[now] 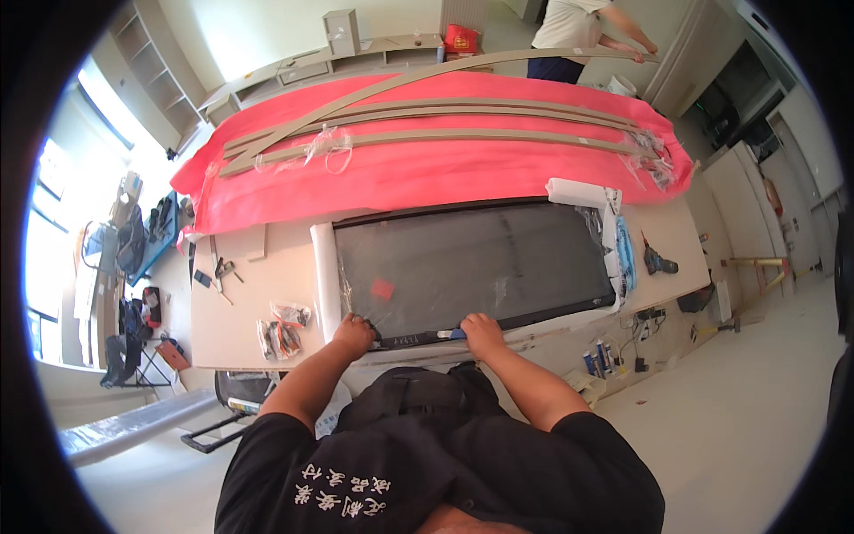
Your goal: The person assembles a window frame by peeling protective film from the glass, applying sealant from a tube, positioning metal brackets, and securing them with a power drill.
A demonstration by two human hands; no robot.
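Observation:
In front of me on the worktable lies a dark, black-framed panel (471, 258), covered in clear film with a small red patch on it. White foam wrapping (326, 271) runs along its left side, and more covers its far right corner. My left hand (354, 334) is closed around the near left corner of the frame. In my right hand (483, 335), at the middle of the near edge, is a utility knife (453, 335) with a blue body. It points left along the frame.
Long beige trim strips (463, 135) rest on a pink cover (409, 191) across the far side. Another person (569, 40) holds the end of one strip at the back right. A cordless drill (659, 259) lies on the right, bagged parts (283, 331) and tools (222, 271) on the left.

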